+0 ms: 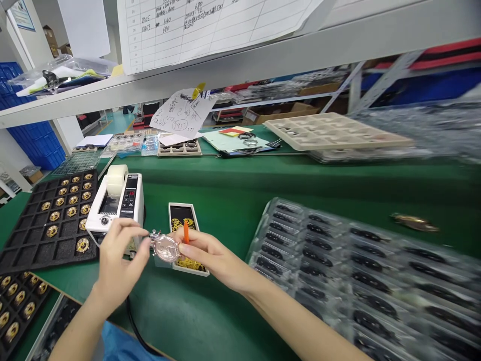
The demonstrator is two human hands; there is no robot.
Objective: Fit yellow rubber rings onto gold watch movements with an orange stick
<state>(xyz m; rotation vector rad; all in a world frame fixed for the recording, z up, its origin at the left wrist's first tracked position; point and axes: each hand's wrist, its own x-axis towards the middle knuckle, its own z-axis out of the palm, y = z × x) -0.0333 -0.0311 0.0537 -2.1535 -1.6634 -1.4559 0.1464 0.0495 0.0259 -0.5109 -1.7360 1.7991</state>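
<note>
Between my two hands is a round, shiny pinkish metal piece (166,248) with small fittings at its left end. My right hand (205,253) pinches its right edge and also holds an orange stick-like tool (186,232) pointing up. The thumb and index finger of my left hand (124,250) close on the fittings at the piece's left end. Below and behind the piece lies a white box (203,271) of yellow ring-like parts (193,264). At the left stands a white tape dispenser (133,200), just behind my left hand.
A black foam tray (24,235) with gold round parts lies at the left, another (18,306) below it. Clear plastic trays (300,255) of dark parts fill the right. A gold-coloured piece (415,222) lies behind them. A shelf beam (225,65) crosses above the green table (233,195).
</note>
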